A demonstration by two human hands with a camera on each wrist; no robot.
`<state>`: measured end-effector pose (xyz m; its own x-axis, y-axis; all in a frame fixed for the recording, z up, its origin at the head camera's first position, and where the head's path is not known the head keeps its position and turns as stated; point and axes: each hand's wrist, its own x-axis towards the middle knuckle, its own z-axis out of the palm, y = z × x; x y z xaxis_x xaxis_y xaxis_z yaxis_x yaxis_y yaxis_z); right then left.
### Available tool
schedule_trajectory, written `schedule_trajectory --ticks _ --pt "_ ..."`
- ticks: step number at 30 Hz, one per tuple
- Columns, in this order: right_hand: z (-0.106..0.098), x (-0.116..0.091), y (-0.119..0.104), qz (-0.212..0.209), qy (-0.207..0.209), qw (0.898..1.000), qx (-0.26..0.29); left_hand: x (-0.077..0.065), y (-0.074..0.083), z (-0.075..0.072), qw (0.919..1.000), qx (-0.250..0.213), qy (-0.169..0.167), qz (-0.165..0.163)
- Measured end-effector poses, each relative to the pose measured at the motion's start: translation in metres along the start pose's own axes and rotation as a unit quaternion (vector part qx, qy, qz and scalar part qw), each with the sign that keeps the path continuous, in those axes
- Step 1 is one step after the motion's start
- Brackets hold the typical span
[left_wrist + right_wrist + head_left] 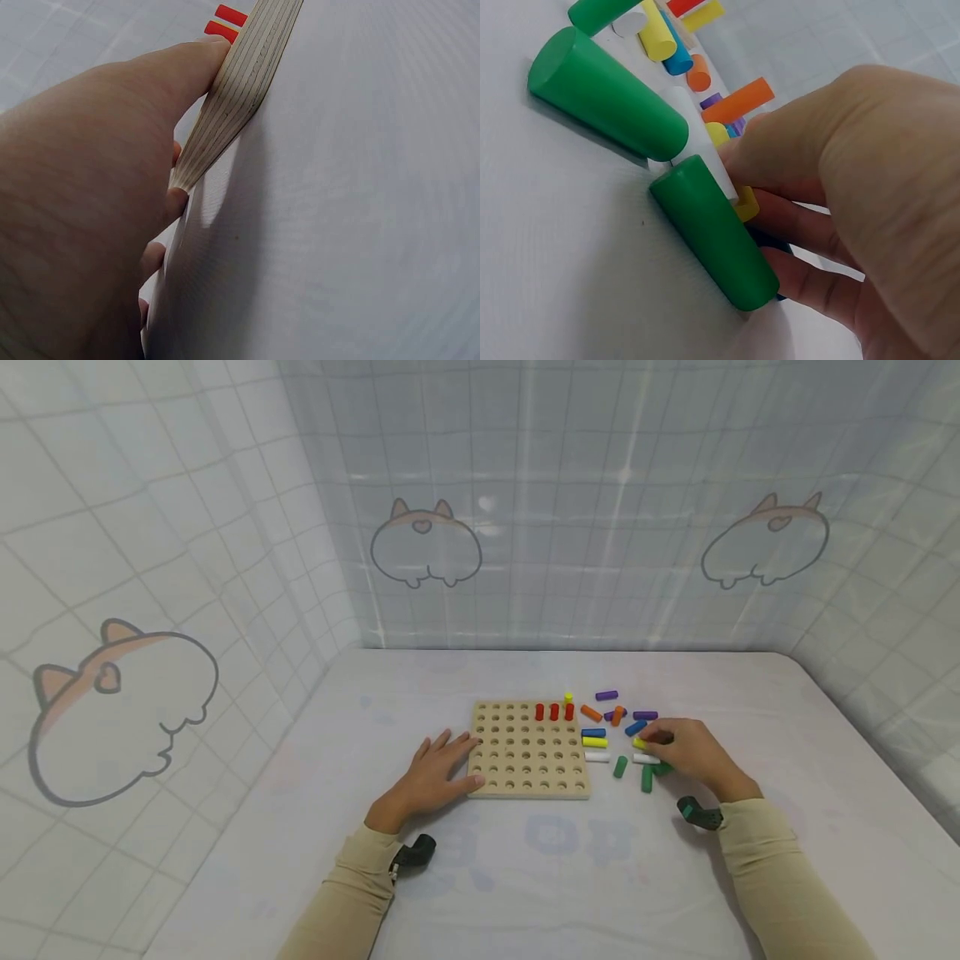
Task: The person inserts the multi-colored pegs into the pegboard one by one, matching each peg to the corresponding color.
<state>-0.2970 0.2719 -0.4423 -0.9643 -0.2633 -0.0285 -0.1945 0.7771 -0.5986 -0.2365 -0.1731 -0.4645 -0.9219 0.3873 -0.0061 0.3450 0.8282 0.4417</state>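
A wooden board (536,762) with rows of holes lies on the table. Three red pegs (554,712) stand in it near the far right corner, with a yellow peg (568,698) upright behind the rightmost one. My left hand (431,777) rests at the board's left side, thumb on the near corner and fingers spread along the edge. Right of the board, my right hand (693,756) pinches a yellow peg (745,206) between thumb and fingers, partly hidden by them. Close by lie a white peg (646,759) and green pegs (716,232).
Loose pegs lie between board and right hand: a blue peg (593,732), another yellow peg (595,742), a white peg (597,757) and a green peg (620,767). Farther back are an orange peg (591,713) and a purple peg (607,696). A patterned curtain (585,610) hangs behind.
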Motion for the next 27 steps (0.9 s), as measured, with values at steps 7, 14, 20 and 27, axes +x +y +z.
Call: schedule_trajectory --ticks 7,14,20,27 --pt "0.0012 0.0000 -0.0028 0.000 -0.001 1.000 -0.010 -0.0007 0.0013 -0.0010 1.0000 0.000 0.006 0.005" --pt "0.0013 -0.0014 -0.0020 -0.004 0.019 1.000 0.017 -0.0030 0.0052 -0.0034 1.0000 -0.005 0.005 0.001" --pt "0.0028 0.0004 -0.0019 -0.007 0.031 0.997 0.067 -0.0032 0.0056 -0.0040 1.0000 0.003 0.002 0.000" --pt "0.0032 0.0002 -0.0043 0.010 0.025 0.991 0.128 -0.0033 0.0047 -0.0040 1.0000 -0.005 0.005 0.005"
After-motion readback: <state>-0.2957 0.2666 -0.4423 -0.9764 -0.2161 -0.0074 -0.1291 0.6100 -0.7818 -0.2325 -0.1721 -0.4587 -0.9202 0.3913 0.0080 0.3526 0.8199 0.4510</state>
